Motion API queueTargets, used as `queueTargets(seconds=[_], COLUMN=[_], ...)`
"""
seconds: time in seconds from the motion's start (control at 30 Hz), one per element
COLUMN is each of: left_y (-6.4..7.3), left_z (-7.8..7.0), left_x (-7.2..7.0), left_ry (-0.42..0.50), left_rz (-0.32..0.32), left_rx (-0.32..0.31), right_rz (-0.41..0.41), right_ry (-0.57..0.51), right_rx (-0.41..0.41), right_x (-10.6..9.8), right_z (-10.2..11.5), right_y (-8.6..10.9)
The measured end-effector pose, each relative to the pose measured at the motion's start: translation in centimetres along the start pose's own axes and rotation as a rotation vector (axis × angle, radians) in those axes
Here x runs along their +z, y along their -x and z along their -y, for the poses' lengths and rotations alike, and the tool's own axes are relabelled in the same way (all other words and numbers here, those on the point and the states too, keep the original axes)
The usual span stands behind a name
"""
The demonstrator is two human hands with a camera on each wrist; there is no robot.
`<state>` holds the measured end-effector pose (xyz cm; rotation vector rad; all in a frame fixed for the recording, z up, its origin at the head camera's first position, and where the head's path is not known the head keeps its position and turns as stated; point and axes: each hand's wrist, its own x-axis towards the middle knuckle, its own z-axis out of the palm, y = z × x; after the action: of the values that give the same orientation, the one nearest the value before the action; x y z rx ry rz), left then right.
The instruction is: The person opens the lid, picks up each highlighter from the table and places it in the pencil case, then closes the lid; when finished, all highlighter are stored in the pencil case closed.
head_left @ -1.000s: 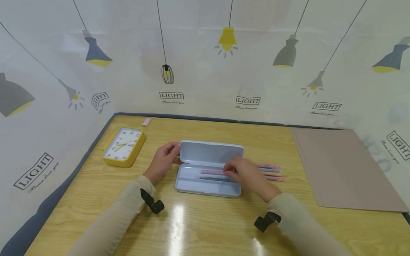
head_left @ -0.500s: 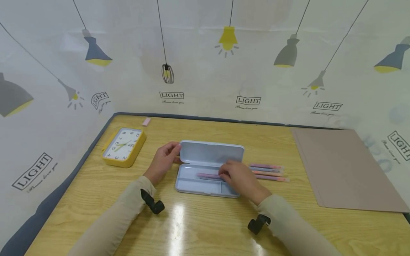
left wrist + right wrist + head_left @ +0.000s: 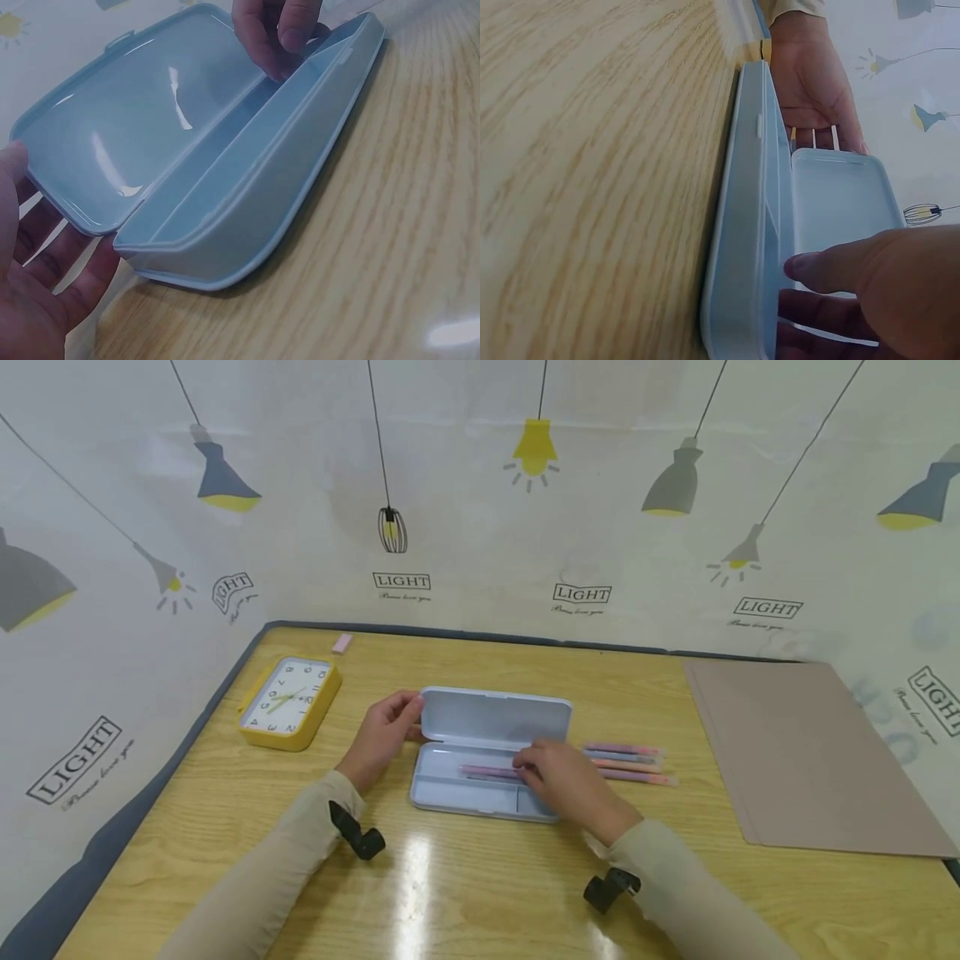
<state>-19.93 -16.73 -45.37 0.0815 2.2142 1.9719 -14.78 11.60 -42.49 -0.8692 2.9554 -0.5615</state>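
A pale blue pencil case (image 3: 465, 795) lies unfolded on the wooden table, its lid (image 3: 495, 717) tilted up at the back. My left hand (image 3: 381, 739) grips the lid's left edge, thumb on the inner face and fingers behind, as the left wrist view also shows. Inside the rear compartment lies a pinkish-purple pen (image 3: 487, 772), with a dark pen partly showing below it. My right hand (image 3: 573, 785) reaches into the case, its curled fingertips at the pinkish pen; the fingers hide the pen's right end. In the right wrist view, the thumb (image 3: 829, 268) and fingers dip inside the case.
Several pens (image 3: 630, 762) lie just right of the case. A yellow clock (image 3: 292, 703) lies face up at left, with a pink eraser (image 3: 342, 644) behind it. A large brownish-pink board (image 3: 817, 760) covers the table's right side. A lamp-printed sheet stands around the table's back.
My right hand has moved left and down into the case with the pinkish pen, which now lies lower, over the dark one. My left hand has stayed at the lid.
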Motion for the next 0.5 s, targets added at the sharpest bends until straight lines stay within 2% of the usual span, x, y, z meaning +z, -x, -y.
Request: queueTargets(seconds=[0.17, 0.37, 0.5], left_y=[-0.1, -0.1, 0.0], left_z=[0.0, 0.0, -0.1], left_x=[0.0, 0.1, 0.1], left_ry=[0.004, 0.000, -0.005], left_rz=[0.006, 0.003, -0.004], left_rx=[-0.010, -0.011, -0.011], right_rz=[0.010, 0.045, 0.031], right_ry=[-0.018, -0.119, -0.150], right_rx=[-0.006, 0.067, 0.091], right_x=[-0.7, -2.3, -3.5], right_z=[0.0, -0.4, -1.6], right_y=[0.5, 1.5, 2.2])
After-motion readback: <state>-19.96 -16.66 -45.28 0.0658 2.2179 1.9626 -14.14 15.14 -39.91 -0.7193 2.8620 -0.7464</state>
